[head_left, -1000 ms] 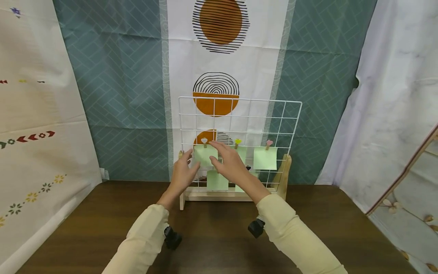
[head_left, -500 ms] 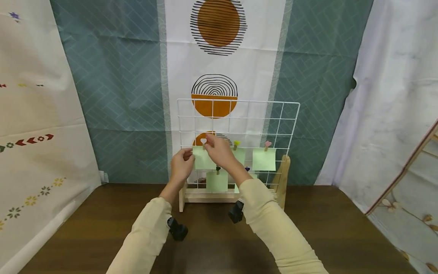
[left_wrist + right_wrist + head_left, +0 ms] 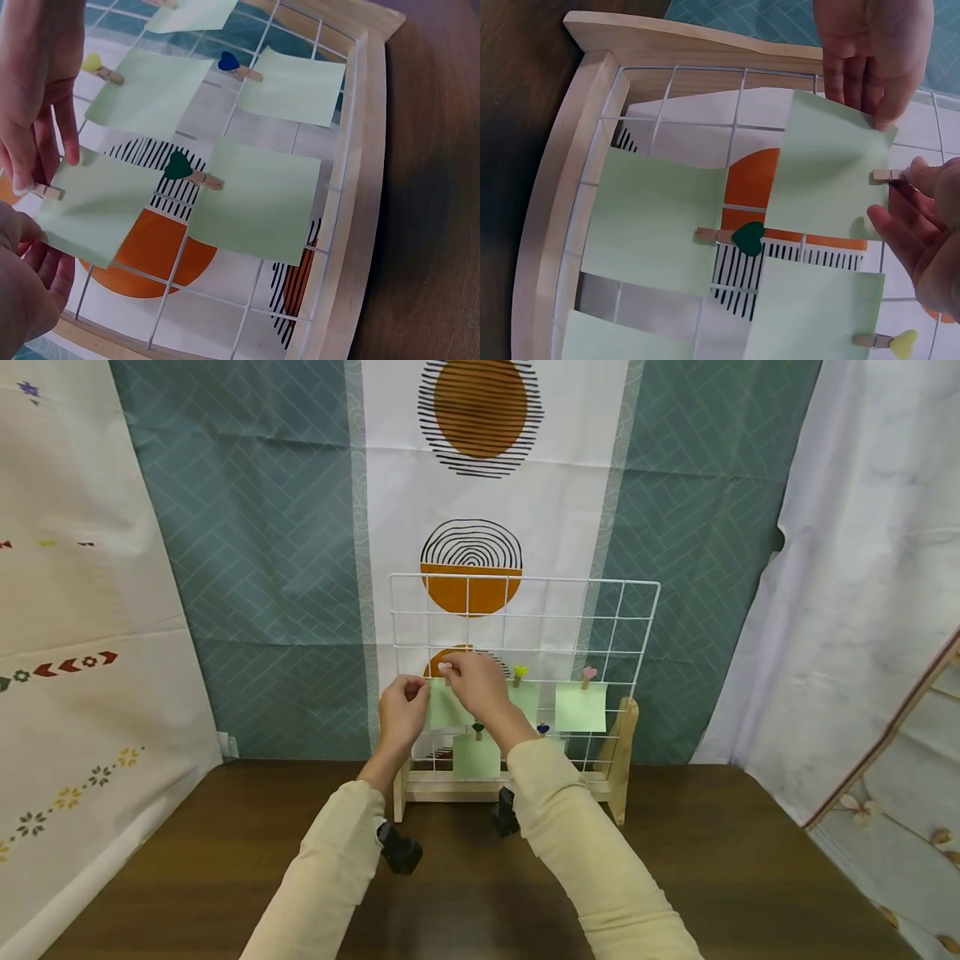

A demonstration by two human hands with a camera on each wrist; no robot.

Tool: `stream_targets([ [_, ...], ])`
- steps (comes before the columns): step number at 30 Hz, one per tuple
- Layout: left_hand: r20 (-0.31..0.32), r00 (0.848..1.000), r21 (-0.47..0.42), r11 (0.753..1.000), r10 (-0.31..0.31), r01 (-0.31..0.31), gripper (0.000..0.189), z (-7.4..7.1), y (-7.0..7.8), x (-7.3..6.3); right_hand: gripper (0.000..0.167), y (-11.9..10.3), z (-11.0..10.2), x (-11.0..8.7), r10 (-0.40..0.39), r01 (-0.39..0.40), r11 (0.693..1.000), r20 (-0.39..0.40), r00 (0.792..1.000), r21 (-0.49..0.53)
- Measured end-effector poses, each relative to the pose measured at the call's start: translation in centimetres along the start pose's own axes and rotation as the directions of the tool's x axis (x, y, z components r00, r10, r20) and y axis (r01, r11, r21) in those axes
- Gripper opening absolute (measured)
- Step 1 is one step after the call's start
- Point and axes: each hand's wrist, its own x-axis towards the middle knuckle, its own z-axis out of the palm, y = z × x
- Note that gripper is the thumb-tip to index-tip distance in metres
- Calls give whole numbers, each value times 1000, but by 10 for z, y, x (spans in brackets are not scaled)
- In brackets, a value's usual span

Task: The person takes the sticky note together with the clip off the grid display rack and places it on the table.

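A pale green sticky note (image 3: 446, 706) hangs at the upper left of the white wire grid (image 3: 570, 617). My left hand (image 3: 401, 714) pinches the note's outer top corner between thumb and fingers, as the right wrist view shows from behind the left hand (image 3: 874, 56). At the note's top edge, my right hand (image 3: 480, 689) pinches a small wooden clothespin (image 3: 883, 175) by its end. A white heart (image 3: 445, 668) on this clothespin is mostly covered by the fingers. The clothespin's tip overlaps the note in the left wrist view.
Other green notes hang by clothespins with a yellow heart (image 3: 521, 672), a pink heart (image 3: 589, 673), a dark green heart (image 3: 178, 166) and a blue heart (image 3: 229, 61). A wooden stand (image 3: 619, 760) holds the grid on a dark brown table (image 3: 465, 893), before a patterned curtain (image 3: 277, 568).
Both hands have come in to the upper left note. The right hand moved left onto the white-heart clothespin and pinches it; the left hand's fingers closed on the note's corner.
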Motion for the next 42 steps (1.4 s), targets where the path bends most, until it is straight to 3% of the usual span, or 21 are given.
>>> stream_targets([
  [6, -27, 1000, 14, 1000, -6, 7, 11, 0, 0, 2, 22, -3, -2, 5, 22, -22, 1000, 36, 999, -3],
  [12, -12, 1000, 0, 1000, -22, 22, 11, -1, 1, 2, 23, -1, -1, 8, 68, -71, 996, 53, 996, 49],
  [23, -22, 999, 20, 999, -25, 25, 12, -1, 2, 5, 18, 3, -3, 7, 69, -66, 995, -32, 997, 69],
  [29, -10, 998, 4, 998, -55, 55, 13, -2, 2, 4, 17, 2, -5, 3, 64, -54, 989, -75, 995, 139],
  [35, 16, 996, -10, 996, -84, 85, 15, -6, 3, 1, 16, 2, -5, -11, 39, -7, 961, -112, 993, 276],
  [42, 29, 996, -29, 996, -81, 82, 16, -10, 2, -3, 19, 10, -7, -29, 41, 0, 918, -96, 995, 397],
])
